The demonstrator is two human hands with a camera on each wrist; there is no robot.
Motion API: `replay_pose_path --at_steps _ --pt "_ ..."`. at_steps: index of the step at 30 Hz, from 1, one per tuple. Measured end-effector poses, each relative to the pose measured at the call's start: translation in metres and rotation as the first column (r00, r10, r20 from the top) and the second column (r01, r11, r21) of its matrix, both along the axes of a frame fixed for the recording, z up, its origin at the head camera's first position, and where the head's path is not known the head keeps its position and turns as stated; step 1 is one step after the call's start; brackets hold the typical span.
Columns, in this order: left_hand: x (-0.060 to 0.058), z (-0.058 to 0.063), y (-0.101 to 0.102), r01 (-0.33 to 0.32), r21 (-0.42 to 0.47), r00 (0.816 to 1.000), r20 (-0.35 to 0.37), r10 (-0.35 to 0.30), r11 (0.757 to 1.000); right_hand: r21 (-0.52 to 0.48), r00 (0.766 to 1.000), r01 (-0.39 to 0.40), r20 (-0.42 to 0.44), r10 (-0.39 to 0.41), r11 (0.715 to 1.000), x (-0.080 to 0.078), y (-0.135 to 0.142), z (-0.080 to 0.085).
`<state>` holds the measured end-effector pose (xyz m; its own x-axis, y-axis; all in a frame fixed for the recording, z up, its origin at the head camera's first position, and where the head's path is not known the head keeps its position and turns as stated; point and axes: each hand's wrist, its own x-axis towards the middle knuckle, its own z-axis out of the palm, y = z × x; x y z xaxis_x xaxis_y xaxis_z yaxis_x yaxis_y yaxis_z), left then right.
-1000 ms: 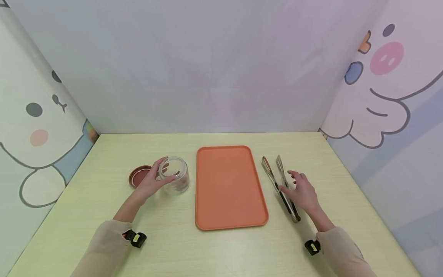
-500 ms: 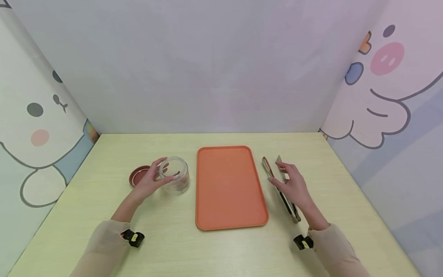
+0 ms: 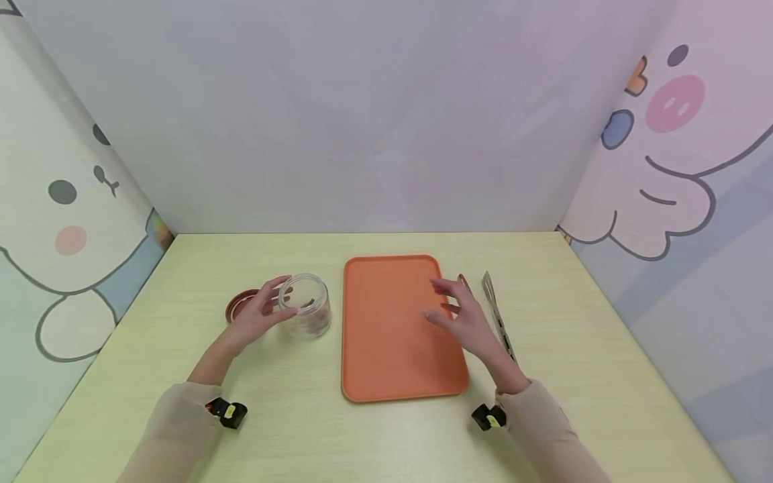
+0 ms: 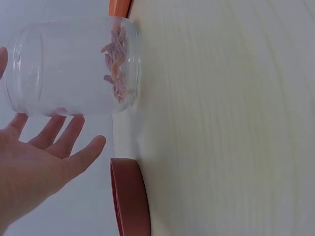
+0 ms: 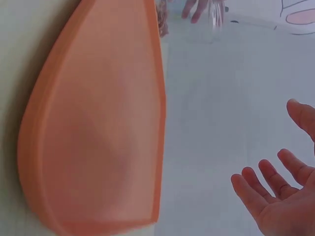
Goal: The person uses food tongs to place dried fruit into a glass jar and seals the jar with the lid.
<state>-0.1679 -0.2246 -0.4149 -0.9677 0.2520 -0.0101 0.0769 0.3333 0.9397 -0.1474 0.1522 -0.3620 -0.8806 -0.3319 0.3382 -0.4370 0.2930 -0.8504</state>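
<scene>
A clear glass jar [image 3: 306,308] stands upright left of the tray. Pinkish-brown shrivelled pieces [image 4: 116,64] lie at its bottom in the left wrist view. My left hand [image 3: 256,316] is at the jar's left side, thumb and fingers spread; some fingertips lie at the glass, though contact is unclear. A reddish-brown round lid [image 3: 238,305] lies behind that hand, partly hidden. Above the right part of the orange tray [image 3: 392,335] hovers my right hand [image 3: 468,323], fingers apart, holding nothing. Metal tongs [image 3: 496,312] with dark grips lie to its right, partly covered by the hand and forearm.
The pale wooden table [image 3: 398,443] meets a plain grey backdrop [image 3: 368,134] at the back. Cartoon-printed panels [image 3: 682,154] rise at both sides. Each wrist carries a small black camera [image 3: 488,417].
My right hand has swept left from over the tongs to above the tray, touching nothing. My left hand has drawn slightly left at the jar. Jar, tray and tongs stay in place.
</scene>
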Motion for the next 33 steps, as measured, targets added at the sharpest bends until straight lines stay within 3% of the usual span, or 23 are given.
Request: replay_pose_path --at_steps 11,22,33 --pt "0.000 0.003 -0.003 0.017 0.030 1.000 -0.002 -0.016 0.999 -0.140 0.981 -0.167 0.073 0.178 0.976 -0.013 -0.042 -0.003" --pt "-0.001 0.001 -0.004 0.021 0.033 1.000 -0.006 -0.021 0.999 -0.069 0.954 -0.252 0.147 0.260 0.965 -0.027 -0.072 0.006" --pt "-0.002 0.000 -0.004 0.022 0.028 1.000 0.000 -0.022 0.999 -0.075 0.930 -0.284 0.222 0.293 0.956 -0.043 -0.091 -0.010"
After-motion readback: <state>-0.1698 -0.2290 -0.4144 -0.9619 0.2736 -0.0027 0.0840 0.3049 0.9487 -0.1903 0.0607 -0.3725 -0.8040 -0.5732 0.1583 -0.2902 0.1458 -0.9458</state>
